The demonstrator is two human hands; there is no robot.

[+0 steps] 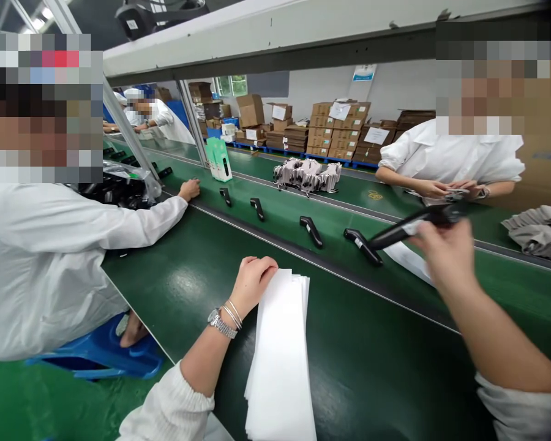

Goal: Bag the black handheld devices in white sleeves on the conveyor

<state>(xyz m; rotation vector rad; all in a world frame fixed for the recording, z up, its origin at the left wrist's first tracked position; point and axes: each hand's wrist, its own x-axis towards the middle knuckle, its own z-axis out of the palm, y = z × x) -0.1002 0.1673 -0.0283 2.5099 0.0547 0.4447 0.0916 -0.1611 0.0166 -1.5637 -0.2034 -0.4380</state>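
Note:
My left hand is closed at the top edge of a stack of long white paper strips, fingers pinched together at its upper left corner. The strips lie on the green work surface in front of me. My right hand, smeared by motion, grips a black angled handheld device with a pale label, raised over the belt. Below it a single white strip lies on the belt. Several similar devices, such as a near one and another, lie in a row to the left.
A co-worker's hand rests by the belt's left edge. Another person's hands handle a small item across the belt. Green-white boxes, a pale bundled pile and folded grey stacks stand around. A shelf beam crosses overhead.

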